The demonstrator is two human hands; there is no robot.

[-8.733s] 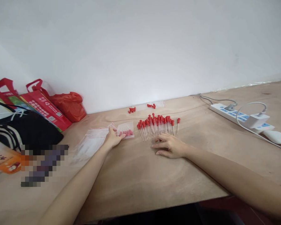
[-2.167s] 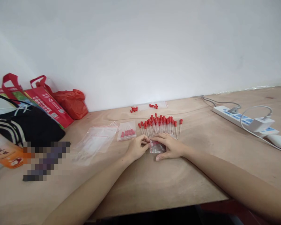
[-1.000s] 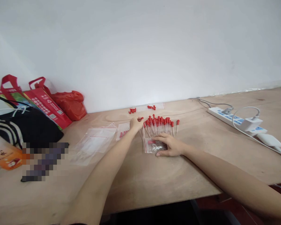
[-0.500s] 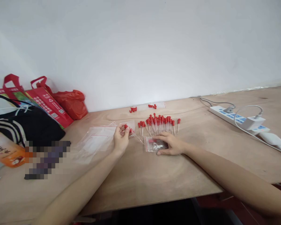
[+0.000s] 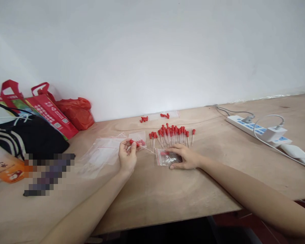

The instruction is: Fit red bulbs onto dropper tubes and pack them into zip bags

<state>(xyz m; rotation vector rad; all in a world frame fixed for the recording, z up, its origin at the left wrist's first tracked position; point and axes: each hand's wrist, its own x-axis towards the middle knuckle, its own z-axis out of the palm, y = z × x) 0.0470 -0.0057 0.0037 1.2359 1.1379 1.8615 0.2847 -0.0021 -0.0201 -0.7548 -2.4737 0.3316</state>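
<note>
Between thumb and fingers of my left hand (image 5: 127, 155) is a glass dropper (image 5: 147, 150) with a red rubber bulb, its thin tip angled right, close to the mouth of a clear zip-lock bag (image 5: 162, 161). My right hand (image 5: 185, 156) lies over that bag, fingers along the far side and thumb along the near side, gripping it against the table. Something red shows inside the bag. Just beyond it, many red-bulbed droppers (image 5: 173, 132) lie side by side in a fan. Flat clear zip bags (image 5: 101, 154) lie left of my left hand.
Loose red bulbs (image 5: 143, 119) sit by the wall. A white power strip (image 5: 246, 126) with plugs and cables is at the right. Shopping bags (image 5: 51, 113), a red plastic bag (image 5: 77, 113) and a black striped cloth item (image 5: 38, 135) crowd the left. The wooden table's front edge (image 5: 167, 223) is near me.
My left hand has drawn slightly left and down with the dropper, whose tip still points at the bag. My right hand stays on the bag.
</note>
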